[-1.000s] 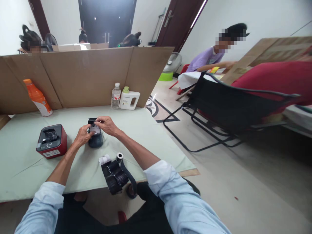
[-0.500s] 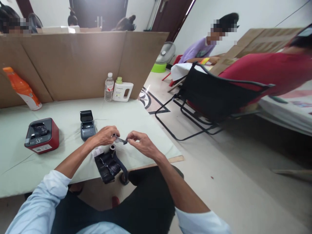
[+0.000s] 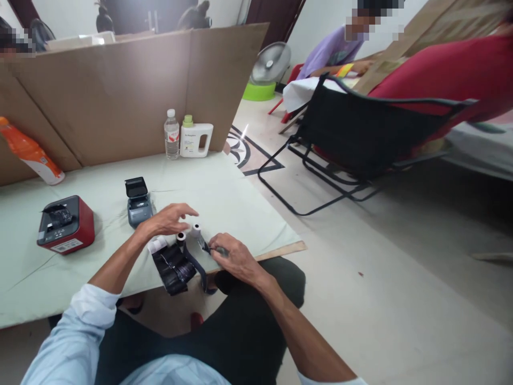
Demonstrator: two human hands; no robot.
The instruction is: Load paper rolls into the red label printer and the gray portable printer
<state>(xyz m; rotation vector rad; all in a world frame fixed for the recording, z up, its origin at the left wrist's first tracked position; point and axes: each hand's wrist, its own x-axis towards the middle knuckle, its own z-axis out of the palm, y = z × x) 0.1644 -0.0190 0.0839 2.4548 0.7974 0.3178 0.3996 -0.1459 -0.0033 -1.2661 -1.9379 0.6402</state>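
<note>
My left hand (image 3: 170, 219) hovers open near the table's front, thumb and fingers apart, holding nothing. Below its fingertips a small white paper roll (image 3: 196, 230) stands on the tabletop, with a strip trailing from it toward my right hand (image 3: 233, 255). The right fingers pinch the strip's dark end (image 3: 206, 248). Left of that roll is a second roll (image 3: 181, 237) with a dark outer side. Beside it lies a black pouch-like bundle (image 3: 172, 267) that hangs over the table edge, with a dark band (image 3: 196, 263) and a small white piece (image 3: 157, 244) next to it.
A small grey printer (image 3: 139, 211) with its lid up and a red-and-black device (image 3: 66, 224) stand on the table (image 3: 108, 267). Farther back are an orange bottle (image 3: 32, 152), a water bottle (image 3: 172, 135), a white jug (image 3: 196, 140) and a cardboard screen (image 3: 132, 96). Two people sit right.
My left hand has let go of the small roll, which now stands on the table, and its fingers have spread. My right hand has come down, still at the strip's end. The view has shifted.
</note>
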